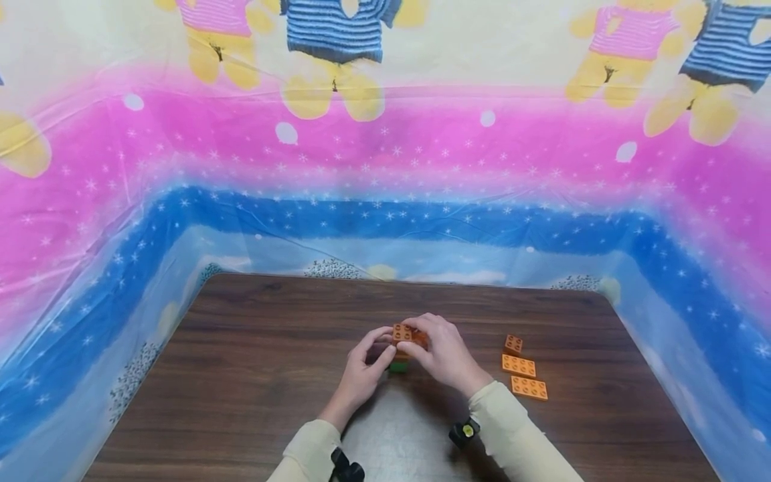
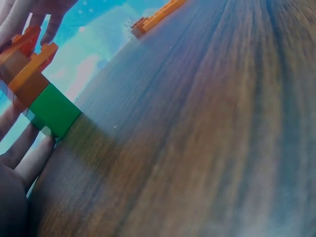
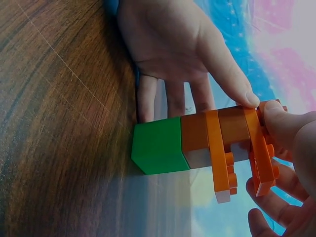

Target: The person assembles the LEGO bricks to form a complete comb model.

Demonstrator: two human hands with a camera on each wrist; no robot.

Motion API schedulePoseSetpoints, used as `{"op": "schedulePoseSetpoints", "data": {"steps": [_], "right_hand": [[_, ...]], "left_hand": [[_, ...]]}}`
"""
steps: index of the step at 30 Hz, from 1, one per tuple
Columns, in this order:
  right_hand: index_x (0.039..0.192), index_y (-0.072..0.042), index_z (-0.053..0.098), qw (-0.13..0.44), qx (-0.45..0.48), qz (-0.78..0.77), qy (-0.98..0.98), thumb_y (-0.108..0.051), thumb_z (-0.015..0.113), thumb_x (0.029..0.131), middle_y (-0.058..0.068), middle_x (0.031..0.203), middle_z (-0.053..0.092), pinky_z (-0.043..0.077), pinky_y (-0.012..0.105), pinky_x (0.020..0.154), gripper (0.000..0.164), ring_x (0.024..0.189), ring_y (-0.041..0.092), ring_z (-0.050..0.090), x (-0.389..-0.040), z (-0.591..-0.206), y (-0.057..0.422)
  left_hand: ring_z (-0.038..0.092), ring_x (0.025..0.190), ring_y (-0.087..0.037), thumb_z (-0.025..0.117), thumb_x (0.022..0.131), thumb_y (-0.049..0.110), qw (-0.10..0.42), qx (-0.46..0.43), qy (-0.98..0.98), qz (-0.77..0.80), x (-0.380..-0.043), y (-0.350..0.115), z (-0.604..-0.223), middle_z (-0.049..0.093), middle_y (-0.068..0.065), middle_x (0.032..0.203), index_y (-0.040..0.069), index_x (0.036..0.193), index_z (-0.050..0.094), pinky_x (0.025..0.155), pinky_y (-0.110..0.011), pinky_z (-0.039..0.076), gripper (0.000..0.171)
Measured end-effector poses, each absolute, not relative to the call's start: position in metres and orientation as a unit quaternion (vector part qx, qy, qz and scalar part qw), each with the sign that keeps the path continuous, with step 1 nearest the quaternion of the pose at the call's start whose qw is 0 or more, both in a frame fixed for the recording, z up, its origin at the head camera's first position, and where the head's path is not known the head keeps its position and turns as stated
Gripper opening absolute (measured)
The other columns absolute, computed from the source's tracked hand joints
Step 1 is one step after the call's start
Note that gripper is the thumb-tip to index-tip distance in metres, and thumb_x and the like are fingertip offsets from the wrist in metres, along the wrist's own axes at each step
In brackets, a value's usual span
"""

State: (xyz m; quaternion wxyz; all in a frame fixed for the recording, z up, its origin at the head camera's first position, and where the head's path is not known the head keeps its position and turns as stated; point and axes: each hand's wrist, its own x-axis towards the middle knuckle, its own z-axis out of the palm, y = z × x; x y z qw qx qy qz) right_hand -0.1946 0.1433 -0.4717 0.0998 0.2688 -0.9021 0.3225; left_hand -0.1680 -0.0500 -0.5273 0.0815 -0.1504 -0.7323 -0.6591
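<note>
A tower of toy building bricks stands upright on the table. Its base is a green brick [image 3: 158, 148], followed by a brown brick [image 3: 194, 131], an orange plate [image 3: 215, 148], a second brown brick [image 3: 233, 123] and another orange plate [image 3: 256, 148]. Both plates overhang one side. My right hand [image 1: 446, 351] pinches the small brown-orange brick [image 1: 402, 333] at the top, seen studs up in the head view. From the other side my left hand [image 1: 360, 375] holds the tower, thumb near the upper plate and fingers along the lower bricks. Fingers partly hide the top joint.
To the right on the wooden table [image 1: 253, 375] lie a small brown brick [image 1: 513, 344] and two longer orange plates, a farther plate [image 1: 519, 365] and a nearer plate [image 1: 529, 387]. A patterned cloth [image 1: 391, 217] hangs behind and beside the table.
</note>
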Motion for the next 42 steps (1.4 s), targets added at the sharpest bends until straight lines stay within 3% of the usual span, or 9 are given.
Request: {"op": "schedulePoseSetpoints", "data": {"steps": [6, 13, 23, 30, 42], "right_hand": [[0.125, -0.014, 0.074, 0.106, 0.272, 0.326, -0.899, -0.029, 0.081, 0.095, -0.003, 0.109, 0.071, 0.055, 0.032, 0.076, 0.034, 0.094, 0.012, 0.064, -0.195, -0.473, 0.143], [0.127, -0.013, 0.073, 0.112, 0.273, 0.326, -0.898, -0.030, 0.081, 0.095, -0.001, 0.111, 0.072, 0.054, 0.032, 0.075, 0.037, 0.094, 0.012, 0.064, -0.196, -0.474, 0.144], [0.133, -0.014, 0.067, 0.095, 0.280, 0.379, -0.877, -0.026, 0.074, 0.101, 0.002, 0.121, 0.072, 0.059, 0.042, 0.087, 0.035, 0.108, 0.016, 0.069, -0.195, -0.475, 0.150], [0.130, -0.016, 0.067, 0.091, 0.291, 0.383, -0.872, -0.027, 0.071, 0.103, -0.001, 0.121, 0.071, 0.059, 0.040, 0.088, 0.030, 0.106, 0.012, 0.069, -0.195, -0.477, 0.151], [0.128, -0.019, 0.066, 0.075, 0.279, 0.419, -0.861, -0.030, 0.070, 0.103, -0.004, 0.119, 0.068, 0.059, 0.037, 0.088, 0.028, 0.104, 0.010, 0.067, -0.197, -0.489, 0.151]], "left_hand": [[0.068, 0.116, -0.037, 0.063, 0.105, 0.012, 0.078, -0.153, -0.735, -0.656, -0.167, -0.051, -0.527, 0.069, -0.017, 0.126, 0.015, 0.141, 0.063, 0.097, -0.041, 0.054, 0.035], [0.067, 0.120, -0.037, 0.062, 0.105, 0.009, 0.106, -0.168, -0.740, -0.642, -0.179, -0.051, -0.542, 0.068, -0.016, 0.127, 0.007, 0.145, 0.058, 0.098, -0.051, 0.054, 0.040], [0.067, 0.123, -0.028, 0.063, 0.106, 0.016, 0.116, -0.186, -0.731, -0.646, -0.183, -0.052, -0.536, 0.068, -0.007, 0.128, 0.015, 0.145, 0.060, 0.099, -0.055, 0.054, 0.039], [0.067, 0.120, -0.032, 0.063, 0.107, 0.017, 0.118, -0.192, -0.731, -0.643, -0.186, -0.051, -0.535, 0.069, -0.007, 0.125, 0.009, 0.141, 0.062, 0.097, -0.057, 0.054, 0.035], [0.067, 0.120, -0.036, 0.063, 0.105, 0.010, 0.118, -0.185, -0.719, -0.659, -0.185, -0.048, -0.540, 0.068, -0.013, 0.123, 0.012, 0.138, 0.063, 0.097, -0.060, 0.053, 0.033]]}}
